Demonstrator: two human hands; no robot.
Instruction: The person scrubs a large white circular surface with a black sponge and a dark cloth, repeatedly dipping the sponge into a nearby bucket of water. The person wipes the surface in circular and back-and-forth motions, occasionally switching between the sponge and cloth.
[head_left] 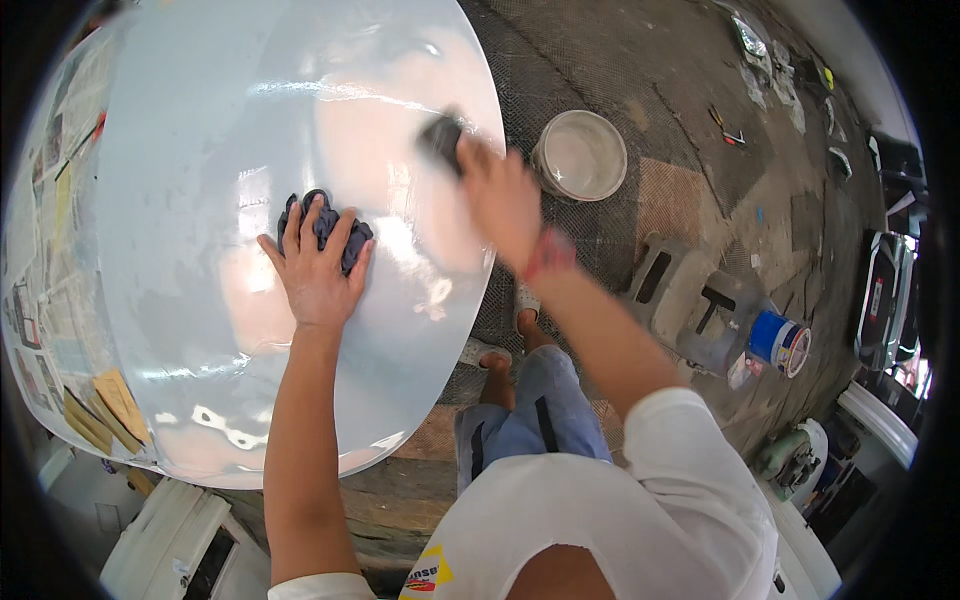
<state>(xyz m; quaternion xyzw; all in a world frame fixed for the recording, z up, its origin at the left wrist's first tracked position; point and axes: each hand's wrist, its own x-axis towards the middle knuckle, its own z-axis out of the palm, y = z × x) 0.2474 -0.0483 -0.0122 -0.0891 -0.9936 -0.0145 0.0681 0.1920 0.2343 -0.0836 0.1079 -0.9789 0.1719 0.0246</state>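
Note:
A large curved, glossy pale-blue panel (180,130), like part of a car body, has light pinkish patches on its wet-looking surface. My left hand (318,270) lies on it with spread, bent fingers over a bunched dark cloth (362,236). Near the panel's right edge, my right hand (500,195) is blurred by motion. Its fingers grip a black block (440,143), like a sanding block, against a pinkish patch. What the block's underside looks like is hidden.
A round bucket (621,165) of cloudy liquid stands right of the panel. Large plastic jugs (715,315) and a blue can (770,337) are nearer me. Newspaper sheets (60,200) and flat brown strips (120,400) line the panel's left side. Pliers (725,127) lie on the floor.

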